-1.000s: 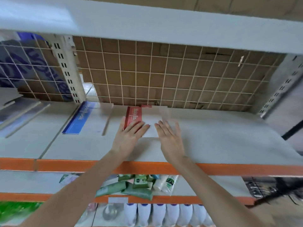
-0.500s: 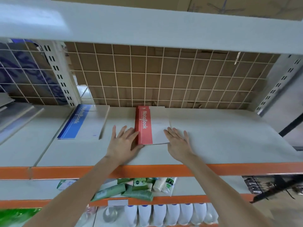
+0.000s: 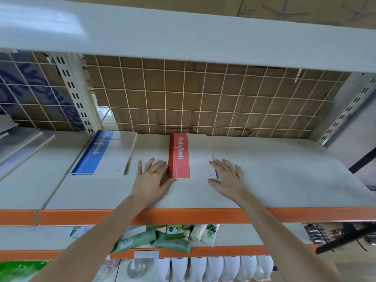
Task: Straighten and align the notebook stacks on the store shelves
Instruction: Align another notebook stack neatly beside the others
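Your left hand [image 3: 151,176] and right hand [image 3: 227,176], fingers flat and open, flank the red notebook stack [image 3: 191,156] mid-shelf [image 3: 284,180]. It looks light and slippery; press its side edges.

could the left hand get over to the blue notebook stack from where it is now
Probably yes: the left hand lies flat beside the red notebook stack, and only bare shelf separates it from the blue notebook stack.
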Demonstrator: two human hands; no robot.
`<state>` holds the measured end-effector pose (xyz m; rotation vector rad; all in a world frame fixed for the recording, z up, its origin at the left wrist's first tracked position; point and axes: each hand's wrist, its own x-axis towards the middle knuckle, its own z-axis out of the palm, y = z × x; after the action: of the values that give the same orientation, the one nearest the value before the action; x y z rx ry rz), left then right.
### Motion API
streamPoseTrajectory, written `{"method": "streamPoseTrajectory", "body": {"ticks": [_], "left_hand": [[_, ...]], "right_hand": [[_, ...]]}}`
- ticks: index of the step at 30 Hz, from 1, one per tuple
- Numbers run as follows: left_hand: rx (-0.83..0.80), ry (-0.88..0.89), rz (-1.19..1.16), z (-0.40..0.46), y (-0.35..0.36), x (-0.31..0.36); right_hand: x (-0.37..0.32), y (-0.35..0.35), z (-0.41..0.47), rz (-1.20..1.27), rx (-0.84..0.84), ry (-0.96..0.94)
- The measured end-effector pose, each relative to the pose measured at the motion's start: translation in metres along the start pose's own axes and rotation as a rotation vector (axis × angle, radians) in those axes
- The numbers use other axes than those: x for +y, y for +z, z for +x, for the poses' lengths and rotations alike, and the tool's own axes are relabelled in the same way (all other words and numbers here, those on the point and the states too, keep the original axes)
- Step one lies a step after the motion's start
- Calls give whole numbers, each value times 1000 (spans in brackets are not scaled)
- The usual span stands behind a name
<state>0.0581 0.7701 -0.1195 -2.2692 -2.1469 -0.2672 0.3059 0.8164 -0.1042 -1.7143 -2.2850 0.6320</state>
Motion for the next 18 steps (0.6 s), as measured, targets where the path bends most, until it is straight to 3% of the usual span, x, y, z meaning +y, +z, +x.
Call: {"method": "streamPoseTrajectory", "body": {"ticks": [18], "left_hand": [[11,16,34,10,1,-2]], "right_hand": [[-5,2,8,70,72,9]]}}
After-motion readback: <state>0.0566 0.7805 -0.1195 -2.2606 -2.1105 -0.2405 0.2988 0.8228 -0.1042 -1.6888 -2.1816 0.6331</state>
